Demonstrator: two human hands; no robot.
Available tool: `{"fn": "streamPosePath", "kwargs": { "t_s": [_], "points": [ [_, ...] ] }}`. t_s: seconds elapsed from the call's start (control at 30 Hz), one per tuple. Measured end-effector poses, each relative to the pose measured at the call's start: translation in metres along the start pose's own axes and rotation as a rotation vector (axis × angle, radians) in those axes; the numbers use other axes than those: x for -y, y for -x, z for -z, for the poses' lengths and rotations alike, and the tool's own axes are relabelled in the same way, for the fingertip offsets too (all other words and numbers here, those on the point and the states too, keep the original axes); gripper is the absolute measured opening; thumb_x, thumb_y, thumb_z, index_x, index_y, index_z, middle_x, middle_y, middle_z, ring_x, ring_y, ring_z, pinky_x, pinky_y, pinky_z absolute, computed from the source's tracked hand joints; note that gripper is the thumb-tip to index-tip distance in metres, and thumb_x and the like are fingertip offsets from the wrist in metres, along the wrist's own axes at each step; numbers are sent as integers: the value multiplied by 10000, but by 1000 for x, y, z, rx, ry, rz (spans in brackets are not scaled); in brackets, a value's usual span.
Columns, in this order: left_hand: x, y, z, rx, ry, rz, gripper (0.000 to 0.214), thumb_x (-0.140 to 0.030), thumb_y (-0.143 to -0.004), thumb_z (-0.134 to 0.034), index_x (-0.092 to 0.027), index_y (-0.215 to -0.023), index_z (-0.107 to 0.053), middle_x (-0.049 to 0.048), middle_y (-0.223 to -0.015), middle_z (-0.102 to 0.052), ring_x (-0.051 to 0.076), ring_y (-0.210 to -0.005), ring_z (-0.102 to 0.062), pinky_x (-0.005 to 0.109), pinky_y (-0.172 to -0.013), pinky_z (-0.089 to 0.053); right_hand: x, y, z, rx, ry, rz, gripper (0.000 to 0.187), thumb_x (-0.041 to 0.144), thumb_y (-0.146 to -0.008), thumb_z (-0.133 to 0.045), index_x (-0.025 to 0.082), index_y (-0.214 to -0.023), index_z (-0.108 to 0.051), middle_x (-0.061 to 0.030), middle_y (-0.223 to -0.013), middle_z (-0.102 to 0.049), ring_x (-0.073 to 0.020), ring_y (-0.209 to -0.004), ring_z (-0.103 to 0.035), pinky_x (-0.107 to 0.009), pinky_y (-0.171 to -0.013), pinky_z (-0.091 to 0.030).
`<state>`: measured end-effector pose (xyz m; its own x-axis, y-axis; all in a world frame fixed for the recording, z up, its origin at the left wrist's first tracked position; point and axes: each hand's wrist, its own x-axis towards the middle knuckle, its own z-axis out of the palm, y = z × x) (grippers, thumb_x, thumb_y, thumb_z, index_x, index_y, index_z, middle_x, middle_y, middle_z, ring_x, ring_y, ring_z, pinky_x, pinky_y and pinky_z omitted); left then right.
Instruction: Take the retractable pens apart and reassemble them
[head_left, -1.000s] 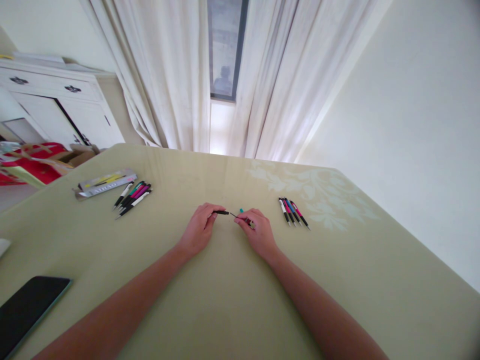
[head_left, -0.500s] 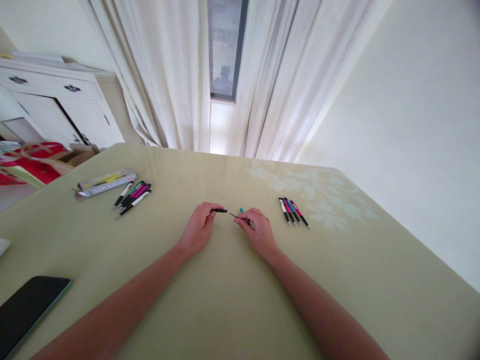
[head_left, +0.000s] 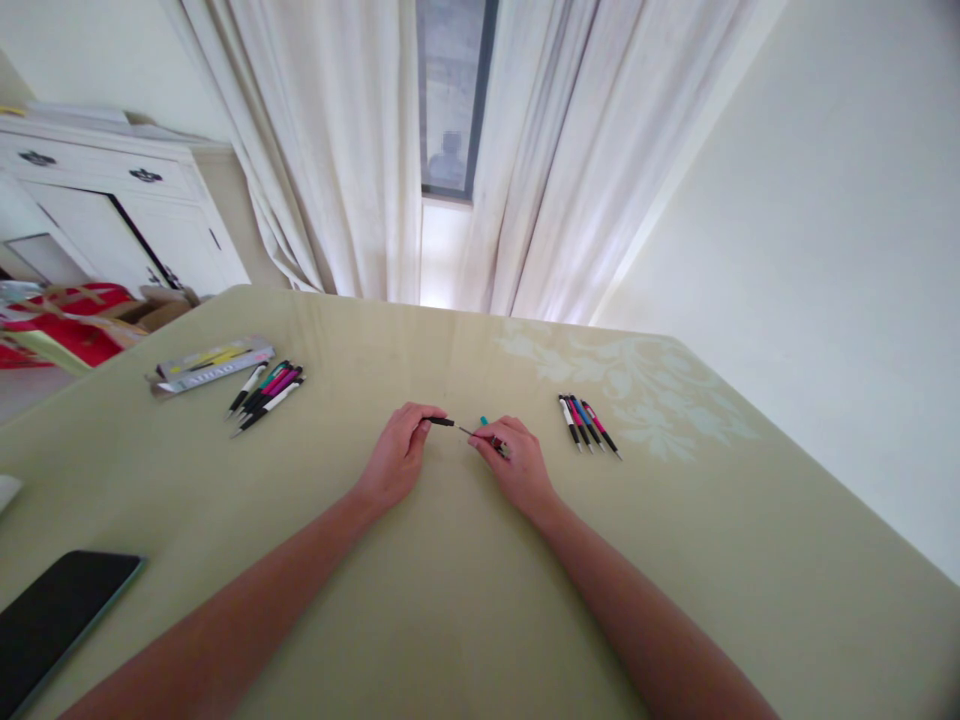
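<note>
My left hand (head_left: 397, 450) is closed around a black pen barrel (head_left: 441, 421), whose end points right past the fingertips. Pinched in my right hand (head_left: 517, 460) is a thin dark pen refill (head_left: 466, 431), its tip directed left at the barrel with a small gap between them. A teal pen part (head_left: 484, 421) shows just behind the right fingers; most of it is hidden by the hand. To the right of that hand lies a row of several pens (head_left: 589, 424) in white, pink and blue with black grips.
Another group of pens (head_left: 266, 396) lies at the left beside an opened pen box (head_left: 214, 364). A black phone (head_left: 64, 620) rests at the near left of the table (head_left: 465, 600). Beyond the table are a white cabinet (head_left: 180, 210), red bags (head_left: 75, 320) and curtains (head_left: 352, 150).
</note>
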<state>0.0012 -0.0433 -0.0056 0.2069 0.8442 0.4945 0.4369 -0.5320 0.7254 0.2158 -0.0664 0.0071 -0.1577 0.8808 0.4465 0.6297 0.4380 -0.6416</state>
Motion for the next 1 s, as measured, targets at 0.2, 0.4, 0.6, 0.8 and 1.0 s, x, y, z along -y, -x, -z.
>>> {"fn": "streamPosePath", "kwargs": {
  "t_s": [0.2, 0.4, 0.6, 0.8, 1.0],
  "points": [
    [-2, 0, 0, 55, -46, -43, 247, -197, -1006, -439, -219, -1092, -670, 61, -1058, -682, 220, -1030, -611, 394, -945, -495, -2, 0, -1, 15, 8, 12, 133, 326, -944, -676, 241, -893, -764, -40, -836, -705, -201, -843, -625, -323, -788, -471],
    [-2, 1, 1, 142, -111, -110, 270, -195, -1002, -463, -248, -1114, -703, 54, -1075, -707, 231, -1031, -613, 411, -949, -468, -6, 1, -2, 14, 5, 27, 63, 282, -907, -730, 241, -897, -776, -32, -836, -700, -194, -841, -624, -318, -795, -474],
    [-10, 4, 1, 272, -224, -117, 291, -206, -999, -481, -287, -1160, -710, 44, -1092, -739, 253, -1045, -616, 431, -929, -446, -5, 3, -4, 28, -45, 25, 273, 433, -863, -767, 230, -1041, -728, -21, -795, -685, -188, -760, -632, -314, -756, -501],
    [-11, 5, 1, 297, -193, -120, 312, -185, -992, -447, -266, -1170, -690, 49, -1100, -733, 243, -1028, -630, 432, -924, -458, 2, 3, 0, -33, -100, -6, 245, 431, -965, -621, 216, -1055, -695, -42, -913, -710, -182, -819, -634, -314, -792, -494],
    [-1, 1, -1, 98, -143, -43, 247, -220, -983, -469, -223, -1135, -664, 65, -1092, -718, 242, -1032, -634, 433, -953, -486, -6, 0, 0, -181, 37, -166, 236, 408, -975, -566, 204, -1029, -670, -67, -968, -698, -211, -852, -606, -356, -814, -481]
  ]
}}
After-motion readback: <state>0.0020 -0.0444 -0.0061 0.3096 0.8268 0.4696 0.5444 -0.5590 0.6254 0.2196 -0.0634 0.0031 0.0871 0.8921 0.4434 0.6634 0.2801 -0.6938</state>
